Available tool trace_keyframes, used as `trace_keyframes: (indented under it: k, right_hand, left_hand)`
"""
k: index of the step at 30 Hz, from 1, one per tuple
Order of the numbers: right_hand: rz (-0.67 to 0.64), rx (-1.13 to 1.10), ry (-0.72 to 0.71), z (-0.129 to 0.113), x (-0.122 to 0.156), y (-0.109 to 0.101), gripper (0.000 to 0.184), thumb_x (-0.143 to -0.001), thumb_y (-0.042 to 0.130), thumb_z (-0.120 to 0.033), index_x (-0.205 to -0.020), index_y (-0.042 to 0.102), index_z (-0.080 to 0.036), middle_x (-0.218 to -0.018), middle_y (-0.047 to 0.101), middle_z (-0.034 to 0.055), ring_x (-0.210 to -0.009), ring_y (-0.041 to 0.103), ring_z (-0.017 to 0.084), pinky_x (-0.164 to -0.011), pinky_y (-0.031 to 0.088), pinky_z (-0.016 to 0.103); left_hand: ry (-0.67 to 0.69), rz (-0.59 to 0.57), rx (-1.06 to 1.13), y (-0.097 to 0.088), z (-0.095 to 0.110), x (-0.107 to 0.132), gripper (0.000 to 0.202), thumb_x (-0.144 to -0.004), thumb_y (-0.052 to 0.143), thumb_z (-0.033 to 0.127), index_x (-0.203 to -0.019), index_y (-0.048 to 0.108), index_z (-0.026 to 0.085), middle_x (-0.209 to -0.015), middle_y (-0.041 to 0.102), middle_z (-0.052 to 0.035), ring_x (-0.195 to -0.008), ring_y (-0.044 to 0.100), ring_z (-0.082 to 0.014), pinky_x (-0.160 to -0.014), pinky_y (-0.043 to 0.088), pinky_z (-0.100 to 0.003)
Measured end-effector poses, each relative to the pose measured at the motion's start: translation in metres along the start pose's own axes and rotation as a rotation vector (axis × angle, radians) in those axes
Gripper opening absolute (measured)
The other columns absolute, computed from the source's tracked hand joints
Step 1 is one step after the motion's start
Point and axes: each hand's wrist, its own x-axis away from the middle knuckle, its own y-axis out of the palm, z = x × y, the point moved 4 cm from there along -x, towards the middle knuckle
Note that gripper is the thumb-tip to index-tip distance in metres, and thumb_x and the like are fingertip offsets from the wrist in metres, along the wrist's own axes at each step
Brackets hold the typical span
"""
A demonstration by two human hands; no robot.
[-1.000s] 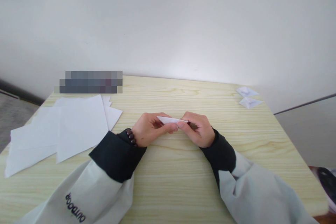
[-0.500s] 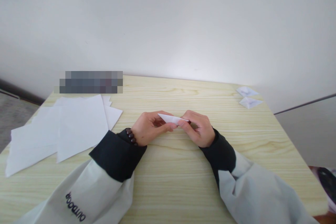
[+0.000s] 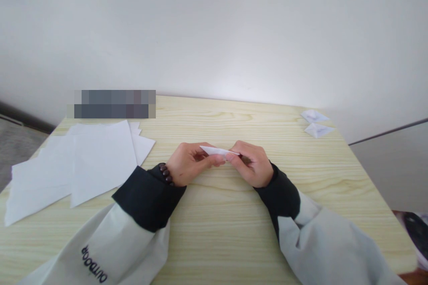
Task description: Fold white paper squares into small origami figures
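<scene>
Over the middle of the wooden table, a small piece of folded white paper [image 3: 216, 150] is pinched between both hands. My left hand [image 3: 189, 162] is closed on its left part, thumb along the near side and fingers behind. My right hand [image 3: 252, 162] grips the right end between thumb and curled fingers. The thumbs nearly meet at the middle of the paper. Its pointed left tip shows above my left fingers; the underside and far side are hidden.
Loose sheets of white paper [image 3: 100, 160] lie overlapping on the table's left. Behind them is a pixelated dark object [image 3: 112, 104]. Two folded paper boats [image 3: 319, 130] sit near the right edge of the table [image 3: 214, 240]. A white wall [image 3: 214, 31] borders the back.
The folded paper has tilted and shows a thinner face now. Both thumbs have shifted slightly closer along it; the hands otherwise stay in place.
</scene>
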Motion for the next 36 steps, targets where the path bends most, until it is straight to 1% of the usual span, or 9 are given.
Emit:
trace_keyframes:
  k: [4, 6, 13, 18, 21, 25, 30, 34, 36]
  right_hand:
    - [-0.008, -0.011, 0.025, -0.0001, 0.0003, -0.0006, 0.02, -0.088, 0.048, -0.021, -0.076, 0.064, -0.017, -0.064, 0.056, 0.0007, -0.057, 0.048, 0.009, -0.054, 0.038, 0.022]
    - [-0.017, -0.011, 0.028, -0.0005, 0.0002, -0.0004, 0.02, -0.088, 0.048, -0.021, -0.076, 0.064, -0.017, -0.063, 0.055, 0.0005, -0.056, 0.048, 0.009, -0.053, 0.038, 0.022]
    - [0.019, 0.034, 0.011, -0.0011, 0.0004, -0.0004, 0.019, -0.087, 0.048, -0.021, -0.072, 0.059, -0.017, -0.061, 0.053, 0.0, -0.054, 0.047, 0.009, -0.052, 0.037, 0.022]
    - [0.024, 0.052, 0.006, -0.0011, 0.0006, -0.0001, 0.02, -0.087, 0.047, -0.023, -0.07, 0.057, -0.017, -0.061, 0.052, 0.0001, -0.053, 0.046, 0.009, -0.051, 0.037, 0.022]
    - [0.003, 0.036, -0.013, -0.0018, 0.0003, 0.0006, 0.019, -0.087, 0.048, -0.022, -0.073, 0.059, -0.016, -0.061, 0.053, 0.0005, -0.053, 0.046, 0.01, -0.05, 0.037, 0.022]
    - [-0.047, 0.016, -0.05, -0.003, 0.0, 0.0026, 0.019, -0.089, 0.047, -0.019, -0.078, 0.062, -0.016, -0.066, 0.057, 0.0024, -0.059, 0.05, 0.01, -0.056, 0.04, 0.022]
    - [-0.028, -0.012, -0.046, -0.003, 0.0005, 0.0015, 0.022, -0.09, 0.045, -0.022, -0.079, 0.063, -0.017, -0.067, 0.057, 0.0029, -0.059, 0.051, 0.011, -0.055, 0.041, 0.023]
    - [-0.034, -0.04, -0.014, -0.0018, 0.0017, 0.0013, 0.023, -0.09, 0.045, -0.023, -0.077, 0.063, -0.017, -0.066, 0.058, 0.0023, -0.057, 0.051, 0.011, -0.056, 0.042, 0.024]
    - [-0.042, -0.034, -0.011, -0.0014, 0.0021, 0.0017, 0.022, -0.089, 0.046, -0.023, -0.078, 0.064, -0.018, -0.065, 0.058, 0.0016, -0.057, 0.05, 0.01, -0.056, 0.041, 0.023]
  left_hand:
    - [0.075, -0.006, -0.03, -0.0029, 0.0044, -0.0001, 0.051, -0.088, 0.039, 0.051, -0.072, 0.068, 0.012, -0.077, 0.072, -0.007, -0.066, 0.063, -0.0148, -0.061, 0.05, -0.023]
    - [0.09, -0.006, -0.061, -0.0047, 0.0055, -0.0001, 0.054, -0.089, 0.036, 0.052, -0.071, 0.068, 0.013, -0.077, 0.072, -0.0067, -0.063, 0.062, -0.0141, -0.061, 0.05, -0.023]
    - [0.051, 0.002, -0.038, -0.0028, 0.0047, -0.0014, 0.053, -0.088, 0.038, 0.052, -0.068, 0.067, 0.013, -0.074, 0.072, -0.0071, -0.061, 0.062, -0.0131, -0.059, 0.05, -0.022]
    - [0.047, -0.004, 0.09, 0.0019, 0.004, -0.0002, 0.033, -0.077, 0.06, 0.044, -0.083, 0.068, 0.013, -0.08, 0.072, -0.0056, -0.068, 0.065, -0.0146, -0.06, 0.052, -0.021]
    - [0.04, 0.008, 0.039, 0.0005, 0.0057, 0.0012, 0.026, -0.076, 0.062, 0.038, -0.079, 0.069, 0.014, -0.077, 0.072, -0.0042, -0.071, 0.066, -0.0156, -0.065, 0.053, -0.022]
    - [0.098, 0.014, -0.074, -0.0026, 0.0094, 0.0015, 0.023, -0.079, 0.06, 0.034, -0.078, 0.071, 0.015, -0.076, 0.073, -0.0028, -0.073, 0.066, -0.0157, -0.067, 0.052, -0.022]
    - [0.097, 0.018, -0.064, -0.0041, 0.007, 0.0012, 0.027, -0.08, 0.058, 0.039, -0.08, 0.072, 0.015, -0.076, 0.073, -0.0039, -0.07, 0.066, -0.0161, -0.064, 0.052, -0.023]
    - [0.136, -0.041, -0.086, -0.0043, 0.0094, 0.0027, 0.046, -0.088, 0.042, 0.047, -0.075, 0.072, 0.014, -0.076, 0.073, -0.0059, -0.069, 0.066, -0.0162, -0.064, 0.051, -0.024]
    - [0.151, -0.051, -0.079, -0.0054, 0.0106, 0.0032, 0.048, -0.089, 0.04, 0.046, -0.075, 0.073, 0.015, -0.077, 0.073, -0.0058, -0.069, 0.065, -0.0159, -0.065, 0.05, -0.024]
